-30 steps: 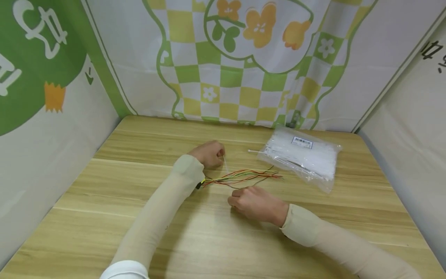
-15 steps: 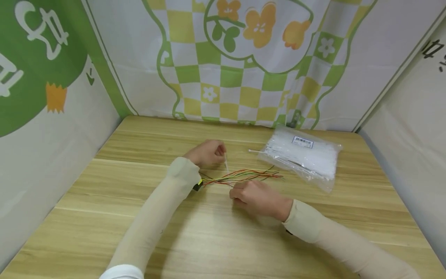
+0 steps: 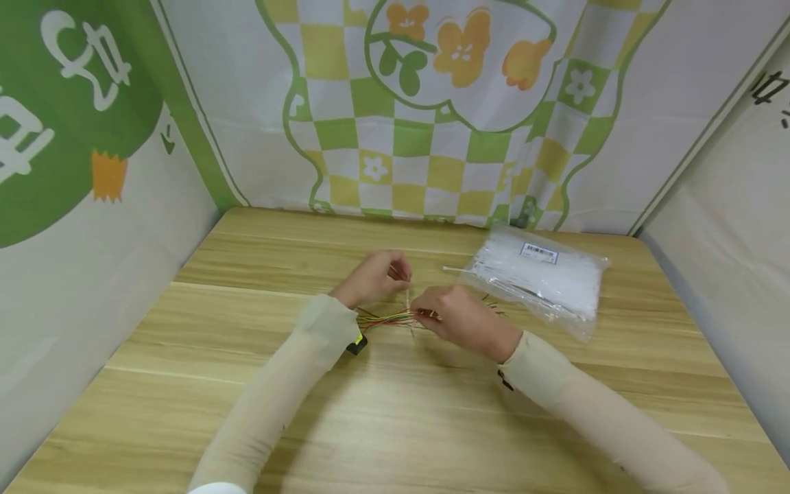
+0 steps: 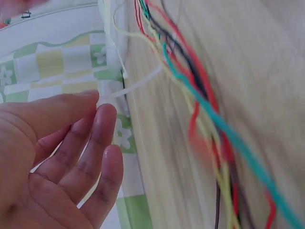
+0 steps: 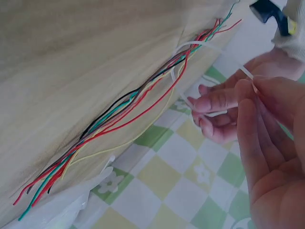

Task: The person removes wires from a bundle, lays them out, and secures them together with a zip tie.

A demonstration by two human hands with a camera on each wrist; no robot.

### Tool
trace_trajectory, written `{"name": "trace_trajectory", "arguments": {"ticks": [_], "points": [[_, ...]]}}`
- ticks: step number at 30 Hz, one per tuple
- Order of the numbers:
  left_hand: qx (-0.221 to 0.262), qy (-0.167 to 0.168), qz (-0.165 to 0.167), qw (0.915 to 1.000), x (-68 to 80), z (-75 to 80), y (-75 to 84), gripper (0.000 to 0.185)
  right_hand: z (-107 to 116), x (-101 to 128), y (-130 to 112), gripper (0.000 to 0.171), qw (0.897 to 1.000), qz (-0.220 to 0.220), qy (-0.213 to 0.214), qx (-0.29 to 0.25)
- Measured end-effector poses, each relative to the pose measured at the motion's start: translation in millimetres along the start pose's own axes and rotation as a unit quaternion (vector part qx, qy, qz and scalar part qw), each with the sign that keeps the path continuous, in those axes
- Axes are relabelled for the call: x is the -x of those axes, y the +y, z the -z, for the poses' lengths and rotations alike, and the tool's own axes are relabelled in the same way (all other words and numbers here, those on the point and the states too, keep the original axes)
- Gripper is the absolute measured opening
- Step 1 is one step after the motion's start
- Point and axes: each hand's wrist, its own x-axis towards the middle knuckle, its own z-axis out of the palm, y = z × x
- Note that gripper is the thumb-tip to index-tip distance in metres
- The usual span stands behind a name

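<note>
A loose bundle of red, black, green and yellow wires [image 5: 128,105] lies across the wooden table. Around it loops a white cable tie [image 5: 224,52], its two ends raised on either side of the wires. My left hand [image 3: 378,276] pinches one end between thumb and fingertip beyond the bundle, its other fingers loosely bent, as the left wrist view shows. The other end is pinched by my right hand [image 3: 464,319], which covers part of the wires in the head view. In the right wrist view the fingertips of both hands are close together beside the wires.
Behind my right hand lies a clear plastic bag [image 3: 543,274] full of white cable ties, with one loose tie [image 3: 453,268] sticking out to its left. A patterned cloth [image 3: 426,144] hangs at the table's back edge, and cloth walls stand on both sides.
My right hand has moved up and forward from in front of the wires to right over them, close to the left hand. The left hand has shifted slightly right, still pinching the tie.
</note>
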Motion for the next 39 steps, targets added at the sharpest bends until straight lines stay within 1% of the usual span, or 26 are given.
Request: {"name": "trace_trajectory", "arguments": {"ticks": [5,9,12,18,21,25,34,39], "points": [[0.018,0.002,-0.005,0.9998,2.4,-6.7,-1.8,0.009,0,-9,6,0.009,0.998,-0.035,0.029,-0.034],[0.03,0.009,-0.013,0.9994,4.9,-10.0,-2.6,0.005,-3,-16,12,0.01,0.995,-0.079,0.041,-0.051],[0.035,0.016,-0.021,0.999,6.5,-11.3,-2.1,0.003,-5,-20,15,0.01,0.991,-0.111,0.038,-0.065],[0.042,0.027,-0.017,0.9986,9.8,-13.8,-1.0,0.007,-7,-23,20,0.011,0.984,-0.151,0.021,-0.094],[0.039,0.033,-0.025,0.9984,10.7,-14.8,-0.7,0.008,-9,-24,23,0.01,0.981,-0.159,0.026,-0.105],[0.034,0.04,-0.035,0.998,11.5,-15.9,0.6,0.007,-11,-25,26,0.008,0.98,-0.158,0.034,-0.119],[0.031,0.051,-0.037,0.9976,12.6,-16.9,0.9,0.009,-13,-26,29,0.006,0.977,-0.163,0.033,-0.135],[0.035,0.055,-0.034,0.9973,14.8,-16.3,0.9,0.011,-14,-27,30,0.006,0.978,-0.156,0.033,-0.134]]}}
